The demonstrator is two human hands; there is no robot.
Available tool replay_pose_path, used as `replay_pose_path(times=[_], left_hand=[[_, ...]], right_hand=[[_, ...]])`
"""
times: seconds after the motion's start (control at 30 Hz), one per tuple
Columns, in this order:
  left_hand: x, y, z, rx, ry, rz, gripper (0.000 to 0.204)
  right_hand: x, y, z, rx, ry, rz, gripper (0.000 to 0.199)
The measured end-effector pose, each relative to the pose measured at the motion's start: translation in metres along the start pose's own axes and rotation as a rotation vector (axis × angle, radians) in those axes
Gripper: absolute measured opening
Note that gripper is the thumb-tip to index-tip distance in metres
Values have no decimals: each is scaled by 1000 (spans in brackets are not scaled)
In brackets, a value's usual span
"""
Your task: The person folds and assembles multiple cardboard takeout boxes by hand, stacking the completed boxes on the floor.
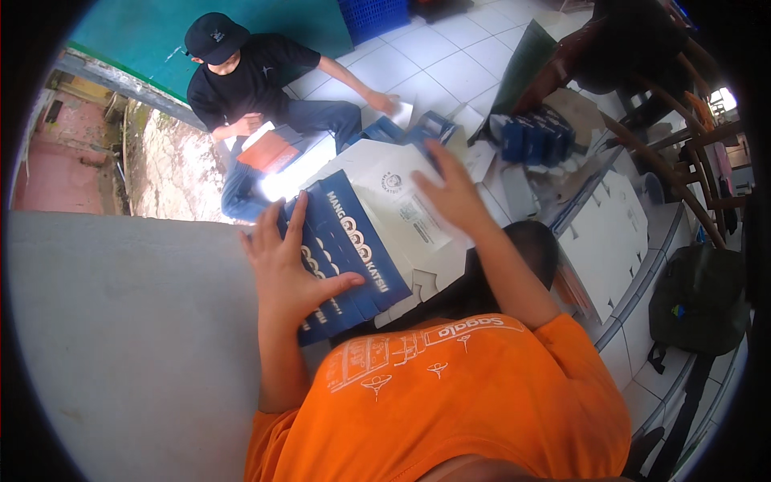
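i see my left hand (pixel 291 269) with fingers spread wide and pressed flat on the blue printed panel of a flat cardboard box (pixel 361 241) at the centre of the frame, gripping nothing. my right hand (pixel 450 193), fingers also splayed open, lies on the box's white panel just right of it. further right lies a stack of white flat cartons (pixel 610 241), with blue boxes (pixel 534 136) above them. at upper left a person in black (pixel 257 80) sits on the white tiled floor (pixel 458 64).
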State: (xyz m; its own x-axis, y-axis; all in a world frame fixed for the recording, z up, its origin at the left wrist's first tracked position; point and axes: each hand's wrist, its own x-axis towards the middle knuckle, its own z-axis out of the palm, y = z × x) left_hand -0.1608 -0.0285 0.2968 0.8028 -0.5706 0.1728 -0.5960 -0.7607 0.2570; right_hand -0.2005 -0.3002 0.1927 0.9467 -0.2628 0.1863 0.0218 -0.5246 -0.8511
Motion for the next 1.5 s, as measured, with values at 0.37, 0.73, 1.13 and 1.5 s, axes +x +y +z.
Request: replay_pose_path(times=[0.37,0.73,1.13,1.5], left_hand=[[3,4,-2,42,-36,-28,119],[4,-13,-6,-73,-47,-87,124],[-11,-15,-29,-171,-104,-291,132],[1,-16,-24,-151,-122,-325,135]], right_hand=[[-47,26,8,621,-178,617,44],[-16,84,4,1087,-301,708,49],[83,278,69,726,78,1040,59],[71,265,66,20,380,741,56]])
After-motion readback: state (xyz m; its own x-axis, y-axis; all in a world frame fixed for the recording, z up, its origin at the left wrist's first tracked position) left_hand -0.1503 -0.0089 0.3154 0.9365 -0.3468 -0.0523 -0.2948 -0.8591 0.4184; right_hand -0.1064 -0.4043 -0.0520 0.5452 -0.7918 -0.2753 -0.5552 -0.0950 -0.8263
